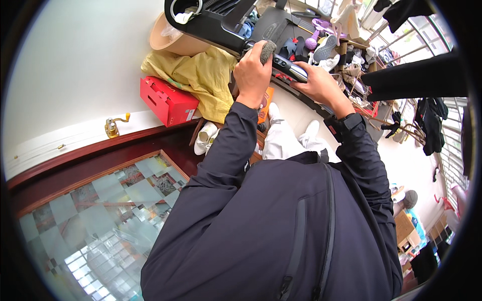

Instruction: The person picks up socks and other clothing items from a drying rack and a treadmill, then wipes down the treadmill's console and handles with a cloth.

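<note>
At the top centre, my left hand (253,75) holds a grey cloth (268,52) against a black bar of a treadmill-like exercise machine (214,28). To its right, my right hand (320,84) grips the silver-and-black handle end (297,71) of the same bar, which carries small buttons. The machine's dark console reaches up past the picture's upper edge, with a white ring-shaped item on it. Part of the bar is hidden behind my left hand and the cloth.
A red cardboard box (169,101), a yellow cloth (199,75) and a beige bin (177,39) stand left of the machine. Shoes (324,48) crowd the upper right under hanging dark clothes (418,77). A glass-paned wooden door (113,203) lies at lower left.
</note>
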### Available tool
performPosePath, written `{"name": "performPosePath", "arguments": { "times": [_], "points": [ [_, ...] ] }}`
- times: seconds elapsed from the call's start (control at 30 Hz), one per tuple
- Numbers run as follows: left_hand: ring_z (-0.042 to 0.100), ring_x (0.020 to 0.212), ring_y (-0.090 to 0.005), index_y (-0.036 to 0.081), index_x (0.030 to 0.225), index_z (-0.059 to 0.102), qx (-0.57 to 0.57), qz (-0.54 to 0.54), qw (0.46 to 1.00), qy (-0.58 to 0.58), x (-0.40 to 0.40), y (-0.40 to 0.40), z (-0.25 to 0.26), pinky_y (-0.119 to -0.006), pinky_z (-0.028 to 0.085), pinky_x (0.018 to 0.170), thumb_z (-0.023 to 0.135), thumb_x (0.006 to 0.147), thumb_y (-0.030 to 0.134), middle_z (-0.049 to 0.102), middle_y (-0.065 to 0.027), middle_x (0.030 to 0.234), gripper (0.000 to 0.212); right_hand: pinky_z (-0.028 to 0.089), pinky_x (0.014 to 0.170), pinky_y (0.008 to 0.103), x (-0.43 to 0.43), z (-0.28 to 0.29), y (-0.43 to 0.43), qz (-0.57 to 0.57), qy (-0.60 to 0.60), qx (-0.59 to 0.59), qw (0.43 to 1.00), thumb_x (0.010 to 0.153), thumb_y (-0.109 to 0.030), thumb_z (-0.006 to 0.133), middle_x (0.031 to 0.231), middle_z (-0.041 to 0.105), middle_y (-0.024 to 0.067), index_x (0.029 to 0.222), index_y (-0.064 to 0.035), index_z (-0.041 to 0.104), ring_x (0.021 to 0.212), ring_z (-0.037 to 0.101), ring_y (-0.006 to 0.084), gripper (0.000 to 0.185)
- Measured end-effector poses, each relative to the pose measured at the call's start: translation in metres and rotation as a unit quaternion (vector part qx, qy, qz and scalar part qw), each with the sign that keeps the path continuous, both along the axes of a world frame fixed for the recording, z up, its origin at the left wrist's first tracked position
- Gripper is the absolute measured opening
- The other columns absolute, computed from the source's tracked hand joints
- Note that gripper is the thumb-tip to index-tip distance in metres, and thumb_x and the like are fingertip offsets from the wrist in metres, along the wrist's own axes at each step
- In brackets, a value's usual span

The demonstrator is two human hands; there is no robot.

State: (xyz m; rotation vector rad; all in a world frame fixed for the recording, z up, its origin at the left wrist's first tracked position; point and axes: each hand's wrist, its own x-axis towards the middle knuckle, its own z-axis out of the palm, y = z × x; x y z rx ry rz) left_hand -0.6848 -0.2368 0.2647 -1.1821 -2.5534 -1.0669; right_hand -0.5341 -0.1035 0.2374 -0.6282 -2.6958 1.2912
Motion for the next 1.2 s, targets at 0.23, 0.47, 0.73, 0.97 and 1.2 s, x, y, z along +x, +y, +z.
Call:
{"name": "performPosePath", "arguments": {
  "times": [0.23,0.47,0.73,0.97,1.2],
  "points": [
    [0.071,0.092,-0.0386,0.013,0.118,0.068,0.013,-0.090,0.996,-0.002,0.014,0.000,0.007,-0.046,0.056,0.076,0.070,0.093,0.018,0.075,-0.0155,0.103,0.026,0.056,0.089,0.0487,-0.002,-0.009,0.002,-0.015,0.013,0.003,1.000,0.084,-0.035,0.076,0.104,0.073,0.0250,0.126,-0.0060,0.067,0.099,0.070,0.0427,0.052],
    [0.073,0.082,-0.0378,0.020,0.119,0.068,-0.144,-0.138,0.979,0.035,0.031,0.009,0.019,-0.047,0.057,0.068,0.069,0.094,0.030,0.076,-0.0136,0.095,0.027,0.055,0.093,0.0464,0.005,-0.013,0.004,-0.036,0.036,-0.051,0.997,0.082,-0.035,0.077,0.111,0.071,0.0274,0.123,0.0004,0.066,0.106,0.068,0.0436,0.055],
    [0.073,0.076,-0.0397,0.019,0.119,0.065,-0.214,-0.057,0.973,0.059,0.041,0.013,0.019,-0.051,0.057,0.065,0.068,0.095,0.030,0.074,-0.0171,0.083,0.027,0.054,0.094,0.0430,0.034,-0.008,0.001,-0.071,-0.020,-0.114,0.991,0.081,-0.037,0.080,0.114,0.072,0.0242,0.129,-0.0018,0.066,0.108,0.070,0.0385,0.061],
    [0.072,0.080,-0.0366,0.020,0.122,0.067,-0.132,-0.178,0.975,-0.004,0.085,0.013,0.021,-0.047,0.056,0.067,0.072,0.090,0.026,0.075,-0.0115,0.095,0.032,0.054,0.085,0.0416,0.046,-0.017,0.005,-0.044,0.037,-0.228,0.972,0.079,-0.024,0.079,0.101,0.073,0.0221,0.113,-0.0003,0.069,0.096,0.071,0.0379,0.042],
    [0.072,0.091,-0.0390,0.014,0.124,0.068,-0.076,-0.082,0.994,0.002,0.062,0.000,0.010,-0.046,0.057,0.075,0.071,0.092,0.021,0.075,-0.0152,0.106,0.033,0.053,0.093,0.0379,0.043,-0.023,-0.002,-0.064,0.059,-0.178,0.980,0.080,-0.021,0.081,0.111,0.072,0.0197,0.126,0.0007,0.065,0.101,0.069,0.0298,0.053]
  ]
}}
